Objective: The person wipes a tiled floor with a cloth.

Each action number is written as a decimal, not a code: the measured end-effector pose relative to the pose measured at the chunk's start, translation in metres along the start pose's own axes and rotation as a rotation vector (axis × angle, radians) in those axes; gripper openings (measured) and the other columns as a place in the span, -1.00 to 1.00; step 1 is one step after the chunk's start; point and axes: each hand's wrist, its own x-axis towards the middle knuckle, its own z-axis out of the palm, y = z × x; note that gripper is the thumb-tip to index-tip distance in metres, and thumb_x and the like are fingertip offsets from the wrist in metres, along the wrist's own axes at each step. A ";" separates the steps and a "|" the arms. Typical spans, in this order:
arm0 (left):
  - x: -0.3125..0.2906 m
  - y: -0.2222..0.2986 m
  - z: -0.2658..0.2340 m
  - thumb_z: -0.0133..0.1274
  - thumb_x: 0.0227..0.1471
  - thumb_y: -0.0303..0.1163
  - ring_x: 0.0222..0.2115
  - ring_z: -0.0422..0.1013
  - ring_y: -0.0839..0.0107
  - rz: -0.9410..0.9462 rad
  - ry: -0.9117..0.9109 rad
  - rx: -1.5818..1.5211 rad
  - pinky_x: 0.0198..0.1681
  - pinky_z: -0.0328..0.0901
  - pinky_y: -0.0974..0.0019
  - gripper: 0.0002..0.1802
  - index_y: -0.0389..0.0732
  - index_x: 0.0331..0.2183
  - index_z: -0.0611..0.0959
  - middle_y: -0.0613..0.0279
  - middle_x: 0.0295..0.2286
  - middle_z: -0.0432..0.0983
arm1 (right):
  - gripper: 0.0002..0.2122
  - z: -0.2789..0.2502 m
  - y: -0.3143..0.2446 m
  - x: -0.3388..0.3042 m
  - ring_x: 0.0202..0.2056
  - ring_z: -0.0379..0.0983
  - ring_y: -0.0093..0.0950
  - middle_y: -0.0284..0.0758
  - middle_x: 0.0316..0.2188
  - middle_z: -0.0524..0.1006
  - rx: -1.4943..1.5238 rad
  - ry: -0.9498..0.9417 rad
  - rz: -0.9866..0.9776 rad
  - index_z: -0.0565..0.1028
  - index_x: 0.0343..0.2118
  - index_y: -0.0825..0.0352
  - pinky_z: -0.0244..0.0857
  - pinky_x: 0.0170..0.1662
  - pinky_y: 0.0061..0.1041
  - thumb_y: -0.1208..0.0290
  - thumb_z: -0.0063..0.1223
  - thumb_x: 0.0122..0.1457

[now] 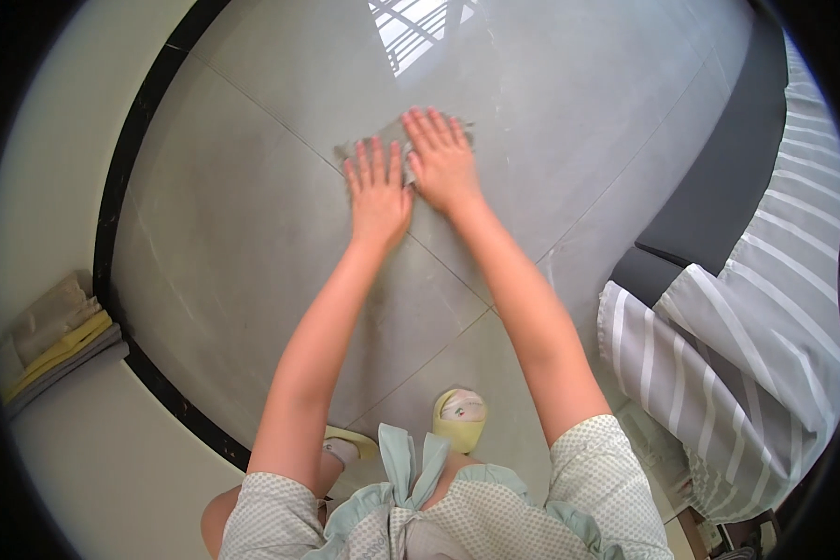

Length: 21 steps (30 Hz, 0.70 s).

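Note:
Both my arms stretch forward over the grey tiled floor (252, 187). My left hand (376, 199) lies flat, fingers spread, on the near left part of a thin greyish cloth (389, 131). Beside it, a little farther out, my right hand (446, 168) presses flat on the same cloth, its fingers stretched forward. The two thumbs come close together. Most of the cloth is hidden under the palms; its rumpled edge shows beyond the left fingertips and a bit to the right of the right hand.
My yellow slippers (459, 428) are on the floor below. On the right stands a bed with a dark grey base (719, 177) and a striped grey sheet (765, 327) hanging down. Folded cloths (61, 345) are stacked by the left wall, beside black skirting (112, 201).

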 end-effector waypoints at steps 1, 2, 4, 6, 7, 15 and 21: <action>0.009 0.005 0.004 -0.03 -0.05 -0.28 0.28 -0.28 -0.09 0.096 0.025 -0.039 0.29 -0.34 -0.17 -0.17 -0.29 0.23 0.09 -0.10 0.26 -0.18 | -0.45 -0.005 0.012 -0.002 0.29 -0.02 -0.34 -0.32 0.25 0.16 -0.032 0.024 0.065 0.14 0.24 0.26 -0.19 0.32 -0.21 0.29 -0.15 0.16; 0.014 0.015 0.006 -0.03 -0.05 -0.28 0.28 -0.28 -0.09 0.103 0.022 -0.039 0.29 -0.34 -0.17 -0.17 -0.29 0.23 0.09 -0.10 0.26 -0.18 | -0.44 -0.010 0.023 -0.007 0.29 -0.03 -0.34 -0.31 0.26 0.14 -0.067 0.048 0.133 0.12 0.25 0.27 -0.20 0.32 -0.20 0.29 -0.15 0.16; 0.019 0.039 0.011 -0.07 -0.06 -0.31 0.28 -0.25 -0.08 0.218 -0.042 -0.096 0.28 -0.33 -0.16 -0.19 -0.34 0.21 0.11 -0.15 0.24 -0.13 | -0.43 -0.020 0.030 -0.031 0.29 -0.04 -0.32 -0.30 0.27 0.11 -0.089 0.025 0.217 0.11 0.25 0.28 -0.20 0.32 -0.20 0.30 -0.15 0.16; -0.002 0.054 0.012 -0.05 -0.11 -0.29 0.28 -0.23 -0.03 0.273 -0.032 -0.136 0.29 -0.31 -0.12 -0.19 -0.38 0.18 0.16 -0.14 0.23 -0.09 | -0.42 -0.030 0.026 -0.068 0.30 -0.07 -0.29 -0.26 0.28 0.08 -0.102 -0.033 0.319 0.08 0.26 0.31 -0.21 0.32 -0.19 0.33 -0.16 0.14; -0.017 0.063 0.010 -0.03 -0.12 -0.28 0.28 -0.21 -0.02 0.334 -0.123 -0.184 0.29 -0.30 -0.11 -0.18 -0.40 0.17 0.18 -0.14 0.23 -0.08 | -0.41 -0.040 0.022 -0.090 0.31 -0.08 -0.28 -0.24 0.28 0.07 -0.099 -0.066 0.345 0.08 0.26 0.33 -0.21 0.32 -0.19 0.34 -0.17 0.14; -0.181 0.089 -0.009 -0.01 -0.15 -0.23 0.29 -0.20 0.04 0.487 -0.443 -0.332 0.30 -0.29 -0.06 -0.16 -0.42 0.15 0.21 -0.13 0.22 -0.05 | -0.38 -0.065 -0.056 -0.257 0.33 -0.14 -0.25 -0.21 0.29 0.06 -0.018 -0.268 0.417 0.08 0.25 0.38 -0.26 0.32 -0.14 0.39 -0.18 0.07; -0.139 0.086 -0.007 -0.02 -0.09 -0.17 0.30 -0.25 0.07 0.412 -0.474 -0.172 0.31 -0.32 -0.01 -0.15 -0.41 0.18 0.16 -0.10 0.24 -0.11 | -0.38 -0.062 -0.029 -0.209 0.31 -0.09 -0.23 -0.24 0.28 0.09 -0.004 -0.245 0.344 0.12 0.25 0.32 -0.27 0.31 -0.07 0.37 -0.15 0.06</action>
